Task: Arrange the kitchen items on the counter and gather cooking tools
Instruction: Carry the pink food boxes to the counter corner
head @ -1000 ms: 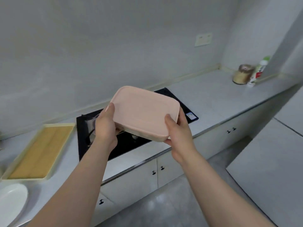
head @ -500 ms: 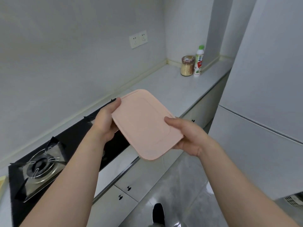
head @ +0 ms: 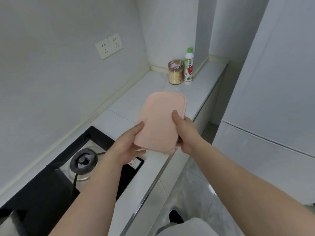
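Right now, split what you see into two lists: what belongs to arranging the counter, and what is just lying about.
In the job: pink container, held over the counter by the left hand and right hand.
Lying about: grain jar and green-capped bottle in the corner, gas stove, wall sockets.

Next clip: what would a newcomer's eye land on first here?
A pink-lidded container, gripped by the left hand and right hand, sits mid-frame above the white counter. In the far corner a jar stands beside a green-capped bottle; a gas burner sits lower left.
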Action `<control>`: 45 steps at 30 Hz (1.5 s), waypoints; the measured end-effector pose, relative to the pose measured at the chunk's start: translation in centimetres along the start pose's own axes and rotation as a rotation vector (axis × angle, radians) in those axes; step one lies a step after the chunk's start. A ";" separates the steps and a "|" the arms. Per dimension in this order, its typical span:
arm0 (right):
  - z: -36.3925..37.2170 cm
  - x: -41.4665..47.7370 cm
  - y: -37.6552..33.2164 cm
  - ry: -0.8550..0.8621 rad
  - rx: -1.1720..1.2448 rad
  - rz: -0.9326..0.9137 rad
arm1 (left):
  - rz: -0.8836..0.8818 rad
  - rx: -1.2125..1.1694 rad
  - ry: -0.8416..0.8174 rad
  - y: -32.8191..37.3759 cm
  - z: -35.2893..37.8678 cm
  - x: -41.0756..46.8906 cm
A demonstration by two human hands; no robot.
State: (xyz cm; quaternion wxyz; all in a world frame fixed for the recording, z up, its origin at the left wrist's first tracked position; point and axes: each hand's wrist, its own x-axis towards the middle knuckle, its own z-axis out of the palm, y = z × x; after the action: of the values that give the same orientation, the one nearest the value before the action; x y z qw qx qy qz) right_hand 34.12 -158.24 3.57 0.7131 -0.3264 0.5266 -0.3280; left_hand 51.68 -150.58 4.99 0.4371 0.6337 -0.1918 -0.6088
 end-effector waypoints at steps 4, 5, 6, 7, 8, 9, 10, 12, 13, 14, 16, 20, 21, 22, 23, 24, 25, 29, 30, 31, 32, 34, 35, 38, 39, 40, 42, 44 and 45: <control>1.9 5.6 -1.1 0.050 0.035 0.047 | -0.060 -0.292 -0.013 0.6 0.0 4.8; 2.4 7.0 -1.2 0.047 0.044 0.067 | -0.043 -0.327 -0.017 1.1 0.1 6.1; 2.8 8.1 -1.3 0.046 0.043 0.084 | -0.023 -0.310 -0.008 1.6 0.1 7.1; 3.2 9.2 -1.5 0.044 0.028 0.100 | -0.007 -0.267 0.010 2.3 0.0 8.1; 3.3 10.2 -1.7 0.040 0.000 0.118 | 0.001 -0.239 0.021 3.0 -0.3 9.3; 3.4 10.9 -1.9 0.039 -0.042 0.127 | 0.002 -0.221 0.038 3.5 -0.6 10.0; 3.5 12.1 -2.3 0.037 -0.089 0.131 | -0.003 -0.227 0.050 4.1 -1.2 11.2; 4.1 14.6 -3.8 0.064 -0.167 0.122 | -0.010 -0.238 0.104 5.6 -2.1 13.4; 4.3 15.9 -4.7 0.090 -0.182 0.101 | -0.011 -0.236 0.126 6.3 -2.4 14.3; 4.9 17.6 -5.5 0.105 -0.195 0.086 | -0.015 -0.237 0.147 6.9 -2.9 15.5; 6.0 20.8 -7.0 0.102 -0.194 0.081 | -0.027 -0.243 0.157 8.0 -3.6 17.6; 8.4 27.7 -8.5 0.018 -0.067 0.173 | -0.056 -0.236 0.231 10.0 -4.4 22.7; 9.3 29.7 -8.6 0.000 -0.055 0.192 | -0.062 -0.214 0.297 10.7 -4.6 24.3; 10.2 31.3 -8.8 -0.006 -0.051 0.200 | -0.064 -0.188 0.361 11.2 -4.7 25.9; 11.0 32.8 -8.8 -0.007 -0.046 0.200 | -0.064 -0.161 0.421 11.6 -4.8 27.4; 11.8 34.3 -8.8 -0.004 -0.048 0.194 | -0.067 -0.146 0.468 11.8 -5.0 28.8; 12.5 35.7 -8.9 0.000 -0.052 0.177 | -0.068 -0.136 0.499 12.0 -5.1 30.0; 15.0 41.2 -9.0 0.033 -0.085 0.123 | -0.076 -0.161 0.548 12.7 -5.7 34.5; 15.4 42.1 -9.1 0.034 -0.100 0.106 | -0.071 -0.172 0.559 12.8 -5.8 35.2; 16.0 43.3 -9.0 0.040 -0.128 0.098 | -0.069 -0.183 0.576 13.0 -6.0 36.0; 16.3 44.1 -9.0 0.047 -0.159 0.087 | -0.066 -0.193 0.592 13.0 -6.1 36.6; 16.8 45.6 -8.6 0.060 -0.211 0.076 | -0.072 -0.213 0.621 13.2 -6.2 37.6; 17.1 46.2 -8.5 0.076 -0.243 0.076 | -0.083 -0.222 0.635 13.2 -6.3 38.1; 17.4 47.6 -7.8 0.163 -0.377 0.065 | -0.089 -0.201 0.674 13.1 -6.4 38.9; 17.2 48.0 -7.4 0.186 -0.398 0.066 | -0.081 -0.189 0.686 13.1 -6.4 39.1; 17.2 48.3 -7.2 0.206 -0.407 0.065 | -0.074 -0.186 0.697 13.0 -6.5 39.3; 17.7 48.8 -7.0 0.229 -0.388 0.068 | -0.067 -0.194 0.714 13.2 -6.7 39.9; 18.8 49.1 -7.2 0.237 -0.347 0.085 | -0.052 -0.207 0.729 13.6 -6.9 40.5; 19.3 49.3 -7.4 0.237 -0.333 0.098 | -0.046 -0.213 0.736 13.9 -7.1 40.8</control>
State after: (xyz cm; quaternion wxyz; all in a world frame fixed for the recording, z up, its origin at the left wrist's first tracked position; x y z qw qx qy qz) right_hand 63.19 -200.23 -12.41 0.5975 -0.3731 0.6689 -0.2373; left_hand 69.90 -187.49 -9.58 0.5262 0.7651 0.0564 -0.3669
